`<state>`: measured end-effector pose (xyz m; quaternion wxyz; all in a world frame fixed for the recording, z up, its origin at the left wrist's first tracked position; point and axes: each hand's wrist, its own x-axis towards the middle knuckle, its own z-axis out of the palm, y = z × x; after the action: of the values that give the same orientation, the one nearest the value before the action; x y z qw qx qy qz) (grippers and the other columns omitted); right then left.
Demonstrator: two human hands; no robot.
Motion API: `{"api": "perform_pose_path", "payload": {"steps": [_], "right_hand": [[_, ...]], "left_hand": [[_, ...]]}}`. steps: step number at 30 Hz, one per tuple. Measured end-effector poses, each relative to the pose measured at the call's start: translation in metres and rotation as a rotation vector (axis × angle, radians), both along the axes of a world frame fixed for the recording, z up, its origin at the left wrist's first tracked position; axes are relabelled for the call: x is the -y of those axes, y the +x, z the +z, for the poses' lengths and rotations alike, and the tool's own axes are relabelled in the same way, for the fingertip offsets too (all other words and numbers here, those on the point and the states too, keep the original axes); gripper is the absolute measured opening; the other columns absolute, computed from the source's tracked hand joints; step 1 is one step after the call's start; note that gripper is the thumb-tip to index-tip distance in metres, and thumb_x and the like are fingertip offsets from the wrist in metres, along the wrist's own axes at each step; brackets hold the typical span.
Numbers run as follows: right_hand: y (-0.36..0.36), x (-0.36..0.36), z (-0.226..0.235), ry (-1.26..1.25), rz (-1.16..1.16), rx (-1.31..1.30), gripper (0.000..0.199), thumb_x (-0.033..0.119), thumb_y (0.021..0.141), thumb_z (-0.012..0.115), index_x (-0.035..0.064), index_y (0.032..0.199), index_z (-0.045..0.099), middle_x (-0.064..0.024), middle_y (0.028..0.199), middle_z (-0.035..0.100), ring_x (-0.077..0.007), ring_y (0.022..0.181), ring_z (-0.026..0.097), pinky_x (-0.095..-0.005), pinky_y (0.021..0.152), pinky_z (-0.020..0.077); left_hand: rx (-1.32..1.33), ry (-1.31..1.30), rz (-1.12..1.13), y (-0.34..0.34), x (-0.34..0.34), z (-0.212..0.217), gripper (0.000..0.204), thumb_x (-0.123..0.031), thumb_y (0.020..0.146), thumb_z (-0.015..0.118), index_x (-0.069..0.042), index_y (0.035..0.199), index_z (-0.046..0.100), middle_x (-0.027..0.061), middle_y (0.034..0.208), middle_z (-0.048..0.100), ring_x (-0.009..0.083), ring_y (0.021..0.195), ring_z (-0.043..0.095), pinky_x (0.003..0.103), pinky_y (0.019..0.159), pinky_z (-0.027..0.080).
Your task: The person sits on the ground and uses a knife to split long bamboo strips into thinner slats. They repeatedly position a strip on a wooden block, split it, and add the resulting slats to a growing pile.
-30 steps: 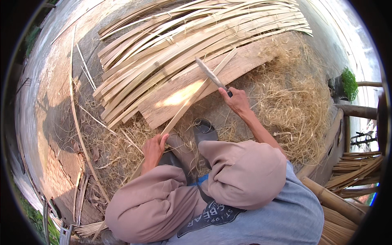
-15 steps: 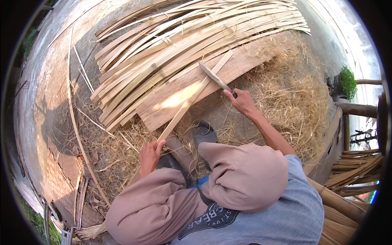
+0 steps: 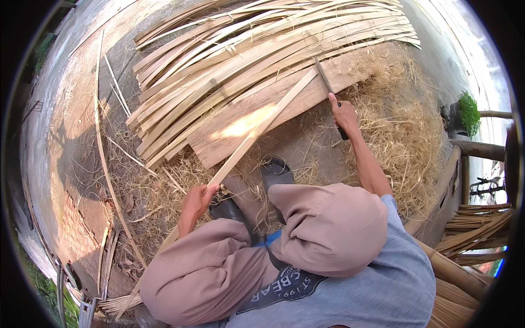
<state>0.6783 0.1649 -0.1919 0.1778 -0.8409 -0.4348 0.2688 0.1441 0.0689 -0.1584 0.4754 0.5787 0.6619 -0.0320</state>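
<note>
My left hand (image 3: 197,201) is closed around the near part of a pale bamboo strip (image 3: 262,127). The strip slants away to the right across a flat wooden board (image 3: 339,76), and its other end runs back past my left knee. In my right hand (image 3: 344,116) is a knife (image 3: 324,75) with a dark handle, my fingers wrapped around it. Its blade points away from me over the board, close to the strip's far end; whether blade and strip touch, I cannot tell.
Many split bamboo strips (image 3: 229,71) lie side by side beyond the board. Curly shavings (image 3: 404,131) cover the ground at right and around my sandals (image 3: 276,174). Long thin strips (image 3: 103,136) lie at left. A green plant (image 3: 468,113) and more strips (image 3: 476,232) are at far right.
My right hand and the knife have moved away from me and to the right, toward the strip's far end. The blade has turned to point more straight ahead. My left hand keeps its hold.
</note>
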Motion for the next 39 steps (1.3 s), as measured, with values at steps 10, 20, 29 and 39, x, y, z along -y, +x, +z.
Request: {"api": "perform_pose_path", "payload": {"steps": [10,20,29,39], "right_hand": [[-0.086,0.065,0.005,0.161,-0.172,-0.721,0.056,0.055,0.106,0.047,0.0037,0.088,0.059,-0.0057,0.064,0.06,-0.0118,0.051,0.059,-0.0282,0.049,0.0489],[-0.129,0.095,-0.007,-0.12,-0.079,-0.962,0.058,0.051,0.106,0.051,0.0006,0.079,0.062,-0.0076,0.062,0.062,-0.0143,0.05,0.059,-0.0295,0.049,0.0479],[-0.147,0.106,-0.023,-0.019,-0.226,-1.021,0.059,0.054,0.105,0.049,0.0013,0.084,0.064,-0.0089,0.069,0.066,-0.0132,0.05,0.059,-0.0308,0.053,0.0486],[-0.144,0.076,0.015,0.256,0.333,-0.029,0.044,0.043,0.1,0.063,0.0043,0.12,0.057,-0.0244,0.105,0.07,-0.0406,0.094,0.07,-0.0495,0.08,0.0535]], "left_hand": [[0.026,0.003,-0.029,-0.006,-0.031,-0.009,0.064,-0.061,0.094,0.063,-0.004,0.066,0.062,0.0027,0.053,0.048,0.0152,0.052,0.044,0.037,0.053,0.036],[0.07,-0.007,-0.028,-0.001,-0.04,-0.015,0.062,-0.059,0.094,0.065,-0.005,0.063,0.059,-0.0003,0.054,0.048,0.0124,0.053,0.043,0.035,0.051,0.035],[0.079,-0.021,-0.013,0.001,-0.037,-0.02,0.066,-0.063,0.093,0.064,-0.005,0.063,0.059,0.001,0.054,0.048,0.0144,0.052,0.044,0.036,0.053,0.036],[0.123,-0.021,-0.003,0.03,-0.033,-0.009,0.064,-0.062,0.095,0.063,-0.004,0.066,0.062,0.0007,0.057,0.053,0.0127,0.055,0.049,0.034,0.054,0.039]]}}
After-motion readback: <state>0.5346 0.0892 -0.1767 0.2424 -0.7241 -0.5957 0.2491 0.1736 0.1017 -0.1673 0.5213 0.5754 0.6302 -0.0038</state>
